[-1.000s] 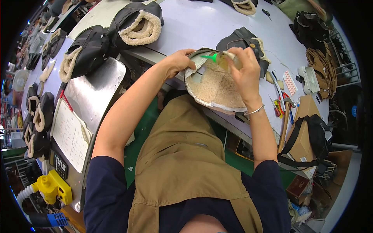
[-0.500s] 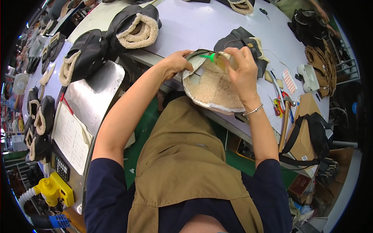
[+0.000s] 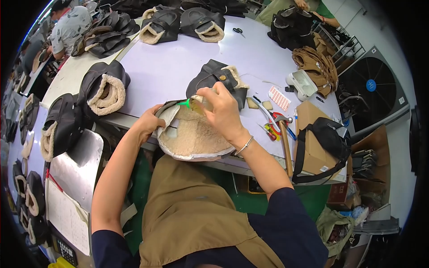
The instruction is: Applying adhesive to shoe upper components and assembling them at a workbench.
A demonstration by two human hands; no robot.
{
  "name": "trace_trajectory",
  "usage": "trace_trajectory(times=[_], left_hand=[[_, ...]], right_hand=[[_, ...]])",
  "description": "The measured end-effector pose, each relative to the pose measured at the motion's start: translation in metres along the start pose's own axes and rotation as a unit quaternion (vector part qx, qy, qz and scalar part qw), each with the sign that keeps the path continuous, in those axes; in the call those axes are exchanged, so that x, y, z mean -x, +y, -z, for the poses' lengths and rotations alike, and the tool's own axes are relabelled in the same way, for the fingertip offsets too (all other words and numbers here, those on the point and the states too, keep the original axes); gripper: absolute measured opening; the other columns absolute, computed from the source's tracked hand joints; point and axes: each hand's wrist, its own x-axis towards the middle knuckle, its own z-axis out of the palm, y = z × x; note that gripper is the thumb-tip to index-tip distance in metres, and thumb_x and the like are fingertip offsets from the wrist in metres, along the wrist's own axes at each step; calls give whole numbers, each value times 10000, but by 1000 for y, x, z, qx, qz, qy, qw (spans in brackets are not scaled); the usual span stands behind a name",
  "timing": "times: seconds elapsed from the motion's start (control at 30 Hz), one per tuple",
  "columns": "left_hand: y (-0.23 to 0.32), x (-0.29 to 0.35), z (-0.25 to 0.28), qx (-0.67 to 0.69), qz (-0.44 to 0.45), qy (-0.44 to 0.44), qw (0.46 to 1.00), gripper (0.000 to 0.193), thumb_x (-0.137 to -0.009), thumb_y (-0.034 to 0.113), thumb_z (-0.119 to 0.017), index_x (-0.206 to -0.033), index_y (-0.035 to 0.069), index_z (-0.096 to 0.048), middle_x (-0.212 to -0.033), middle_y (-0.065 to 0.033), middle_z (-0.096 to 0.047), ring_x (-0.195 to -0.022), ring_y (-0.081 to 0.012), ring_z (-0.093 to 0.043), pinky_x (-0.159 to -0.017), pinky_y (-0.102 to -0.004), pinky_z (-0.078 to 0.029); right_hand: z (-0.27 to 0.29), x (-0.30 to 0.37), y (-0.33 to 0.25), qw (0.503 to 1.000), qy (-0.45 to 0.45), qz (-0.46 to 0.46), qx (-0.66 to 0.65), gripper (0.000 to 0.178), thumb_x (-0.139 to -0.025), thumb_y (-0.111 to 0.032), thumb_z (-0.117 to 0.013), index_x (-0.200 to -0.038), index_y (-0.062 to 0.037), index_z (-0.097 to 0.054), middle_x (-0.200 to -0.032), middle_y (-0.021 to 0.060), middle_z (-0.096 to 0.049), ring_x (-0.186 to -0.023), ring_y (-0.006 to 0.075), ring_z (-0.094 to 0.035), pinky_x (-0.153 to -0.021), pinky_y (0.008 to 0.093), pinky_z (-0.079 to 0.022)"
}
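My left hand (image 3: 147,123) pinches the upper left rim of a fleece-lined piece (image 3: 196,134), which has a tan pile inside and a pale border. It overhangs the table's near edge. A squeeze bottle (image 3: 203,103) with yellowish contents and a green nozzle is gripped in my right hand (image 3: 223,109). The bottle is tilted, its nozzle pointing left at the rim's inner side near my left hand. Whether anything flows out is too small to tell. Just beyond lies a black leather piece (image 3: 213,77) with cream fleece and a round brass-coloured stud.
Right of my hand lie a hammer (image 3: 284,143), pliers (image 3: 270,119) and a red-and-white sheet (image 3: 279,98). A cardboard box (image 3: 308,147) carries a black bag (image 3: 328,136). Black fleece-lined pieces (image 3: 107,89) stand left and at the back. Other people work farther off.
The whole view has shifted, showing more of the table's far side. My hands stay on the fleece-lined piece, with the bottle's nozzle still at its upper rim.
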Motion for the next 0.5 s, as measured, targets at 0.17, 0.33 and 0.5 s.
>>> trace_trajectory(times=[0.17,0.33,0.5], left_hand=[[-3,-6,3,-1,-3,-16,1000,762,-632,-124,-578,-1376,9,-483,-1119,-118,-636,-980,-225,-619,-852,-338,-518],[-10,-9,9,12,-12,-10,1000,788,-642,-134,-585,-1404,15,-454,-1151,-128,-629,-1011,-233,-619,-890,-346,-514],[-17,-14,5,-16,-15,-17,1000,795,-645,-119,-599,-1411,52,-472,-1169,-126,-619,-1039,-239,-596,-907,-337,-480]], right_hand=[[-8,5,-14,997,-57,17,-43,304,-720,-29,-733,-996,-100,-624,-848,100,-483,-782,283,-568,-635,383,-484],[-6,-3,-18,998,-40,26,-30,263,-745,-58,-734,-981,-89,-621,-838,103,-480,-779,287,-568,-640,391,-486],[-9,0,-22,995,-71,66,-18,256,-751,-96,-741,-979,-112,-625,-835,104,-478,-776,280,-570,-624,395,-489]])
